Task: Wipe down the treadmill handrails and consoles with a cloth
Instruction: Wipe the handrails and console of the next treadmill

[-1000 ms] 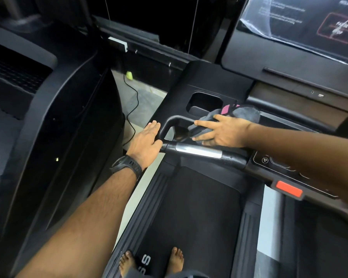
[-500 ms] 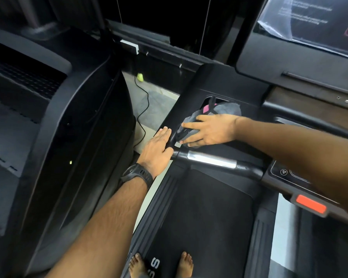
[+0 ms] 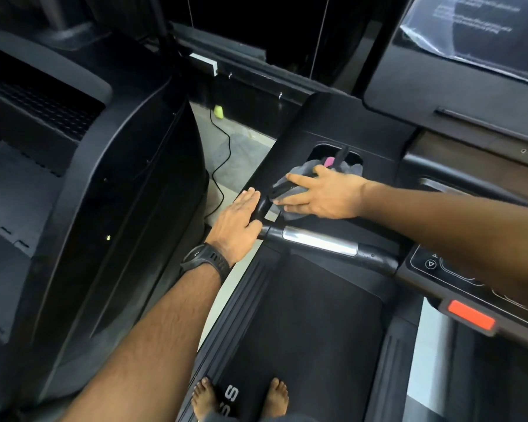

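My right hand [image 3: 323, 194] presses a grey cloth [image 3: 293, 190] with a pink patch flat against the treadmill's left console panel [image 3: 290, 141], just below a cup recess [image 3: 326, 150]. Its fingers are straight and spread over the cloth. My left hand [image 3: 237, 225], fingers straight, rests on the outer left end of the handrail [image 3: 317, 240], a black bar with a silver grip section. A black watch sits on my left wrist. The console screen [image 3: 476, 28] is at the top right.
A second black machine [image 3: 104, 178] stands close on the left, with a strip of floor and a black cable [image 3: 223, 147] between. Control buttons [image 3: 430, 263] and a red stop tab [image 3: 471, 315] lie at the right. My bare feet stand on the belt [image 3: 311, 330].
My right hand has slid the cloth up and leftward along the console panel toward the cup recess. My left hand has stayed on the handrail end. The view shifted left.
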`<state>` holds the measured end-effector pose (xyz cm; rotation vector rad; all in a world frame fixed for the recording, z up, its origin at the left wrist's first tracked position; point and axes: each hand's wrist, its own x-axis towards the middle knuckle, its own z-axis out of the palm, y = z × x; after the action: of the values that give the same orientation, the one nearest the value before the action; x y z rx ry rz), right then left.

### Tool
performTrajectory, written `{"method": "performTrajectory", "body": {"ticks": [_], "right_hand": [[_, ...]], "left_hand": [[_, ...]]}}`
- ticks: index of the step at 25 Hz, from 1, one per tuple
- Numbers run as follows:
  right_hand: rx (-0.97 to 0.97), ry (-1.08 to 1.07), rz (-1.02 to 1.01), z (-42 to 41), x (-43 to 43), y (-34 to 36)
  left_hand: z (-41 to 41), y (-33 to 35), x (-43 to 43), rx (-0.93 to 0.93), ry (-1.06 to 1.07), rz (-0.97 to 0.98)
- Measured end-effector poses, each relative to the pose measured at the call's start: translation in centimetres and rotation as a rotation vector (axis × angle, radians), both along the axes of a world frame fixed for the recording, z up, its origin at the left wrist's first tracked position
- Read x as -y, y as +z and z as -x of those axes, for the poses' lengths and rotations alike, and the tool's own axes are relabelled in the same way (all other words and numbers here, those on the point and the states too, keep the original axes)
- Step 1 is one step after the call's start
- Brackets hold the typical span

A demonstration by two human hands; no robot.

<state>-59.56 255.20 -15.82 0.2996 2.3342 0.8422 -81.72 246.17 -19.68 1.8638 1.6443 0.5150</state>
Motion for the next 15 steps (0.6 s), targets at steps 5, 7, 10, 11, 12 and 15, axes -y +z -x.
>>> {"method": "performTrajectory", "body": {"ticks": [5, 7, 10, 11, 12, 15], "right_hand": [[-0.017, -0.186, 0.101, -1.2, 1.0, 0.9], [-0.002, -0.215, 0.082, -0.9, 1.6, 1.0], [-0.017, -0.214, 0.038, -0.1, 2.4, 0.8], [0.01, -0.205, 0.031, -0.6, 2.6, 0.9], [0.045, -0.207, 0.042, -1.3, 2.9, 0.9], [0.076, -0.228, 0.018, -2.0, 3.9, 1.2]], "left_hand": [[0.0, -0.3, 0.0, -0.012, 0.0, -0.008], [0.1, -0.3, 0.0, -0.015, 0.001, -0.003], [-0.1, -0.2, 0.3, -0.015, 0.005, -0.006], [-0.1, -0.2, 0.2, -0.003, 0.007, -0.01], [-0.1, -0.1, 0.1, 0.008, 0.005, -0.004], [0.0, 0.0, 0.3, 0.009, 0.013, 0.002]]}}
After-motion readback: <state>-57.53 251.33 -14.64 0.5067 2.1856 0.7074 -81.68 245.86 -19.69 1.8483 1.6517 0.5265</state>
